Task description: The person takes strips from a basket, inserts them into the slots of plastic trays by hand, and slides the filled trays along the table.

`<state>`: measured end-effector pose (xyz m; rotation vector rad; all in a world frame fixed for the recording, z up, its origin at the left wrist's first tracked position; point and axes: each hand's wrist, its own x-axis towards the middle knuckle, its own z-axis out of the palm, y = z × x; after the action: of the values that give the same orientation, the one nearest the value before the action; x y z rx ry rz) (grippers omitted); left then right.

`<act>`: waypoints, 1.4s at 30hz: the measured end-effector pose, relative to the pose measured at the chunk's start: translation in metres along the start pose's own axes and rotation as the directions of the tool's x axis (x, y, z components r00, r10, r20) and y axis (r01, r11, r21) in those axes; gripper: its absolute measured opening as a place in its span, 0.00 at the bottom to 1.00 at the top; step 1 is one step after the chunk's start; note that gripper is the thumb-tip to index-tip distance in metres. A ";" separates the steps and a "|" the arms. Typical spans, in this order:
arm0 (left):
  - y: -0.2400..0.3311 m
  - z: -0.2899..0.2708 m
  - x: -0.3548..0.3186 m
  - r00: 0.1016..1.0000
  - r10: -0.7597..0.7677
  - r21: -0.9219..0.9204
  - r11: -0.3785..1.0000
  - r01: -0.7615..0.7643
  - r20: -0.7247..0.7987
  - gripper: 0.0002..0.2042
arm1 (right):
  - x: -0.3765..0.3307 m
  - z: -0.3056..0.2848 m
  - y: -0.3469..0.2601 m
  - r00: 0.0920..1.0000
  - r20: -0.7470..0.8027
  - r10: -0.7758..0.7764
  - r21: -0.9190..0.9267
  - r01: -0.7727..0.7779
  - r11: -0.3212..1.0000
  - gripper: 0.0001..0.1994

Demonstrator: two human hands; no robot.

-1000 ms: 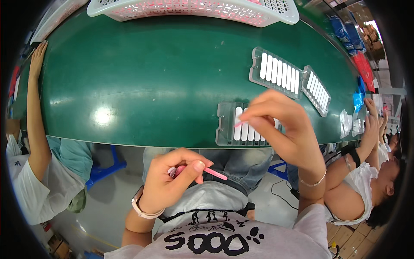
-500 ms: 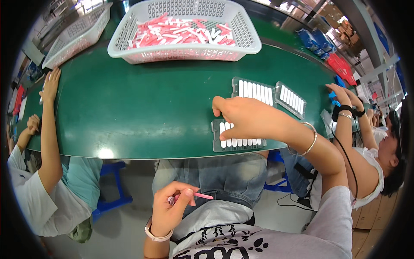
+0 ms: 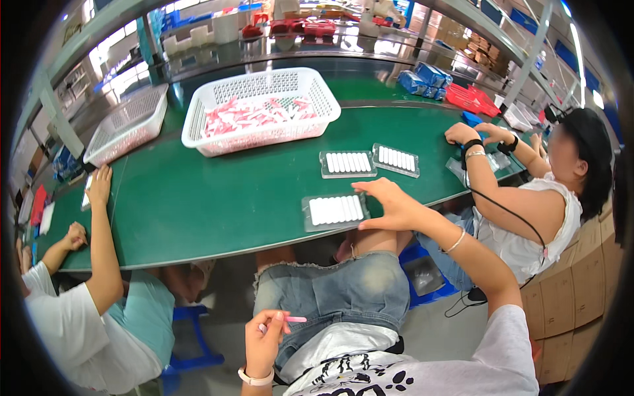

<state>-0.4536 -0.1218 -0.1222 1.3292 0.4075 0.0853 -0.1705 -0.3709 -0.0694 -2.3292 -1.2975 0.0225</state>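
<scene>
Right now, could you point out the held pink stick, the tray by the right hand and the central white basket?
Pink stick (image 3: 296, 319): head view, protruding end.
Tray (image 3: 306, 214): head view, left rim.
White basket (image 3: 264, 140): head view, front wall.

right hand (image 3: 396, 208) at the near tray (image 3: 306, 216), left hand (image 3: 262, 335) with a pink stick (image 3: 295, 319).
right thumb and fingertips bracket the tray's right end, grip unclear; left pinches its stick wearer-side of the tray, over the lap; two more trays (image 3: 349, 175) beyond the tray; white basket (image 3: 267, 140) of pink-and-white pieces beyond it, leftward.
</scene>
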 end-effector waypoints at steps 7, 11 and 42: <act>0.011 -0.020 0.020 0.949 0.209 0.119 0.976 -0.185 -0.236 0.10 | 0.079 0.049 -0.034 0.999 -0.045 -0.002 -0.062 -0.001 0.998 0.42; 0.044 -0.024 0.051 0.896 0.382 0.243 0.913 -0.328 -0.225 0.10 | 0.112 0.038 -0.002 0.999 -0.023 -0.039 -0.143 0.035 0.989 0.48; 0.118 -0.040 0.265 0.799 -0.261 0.368 0.928 0.053 0.542 0.12 | 0.045 0.022 0.050 0.896 -0.408 -0.176 -0.208 0.097 0.973 0.25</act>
<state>-0.2016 0.0211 -0.0805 1.5705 -0.0030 -0.5564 -0.1111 -0.3484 -0.1000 -2.2090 -1.2712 -0.6417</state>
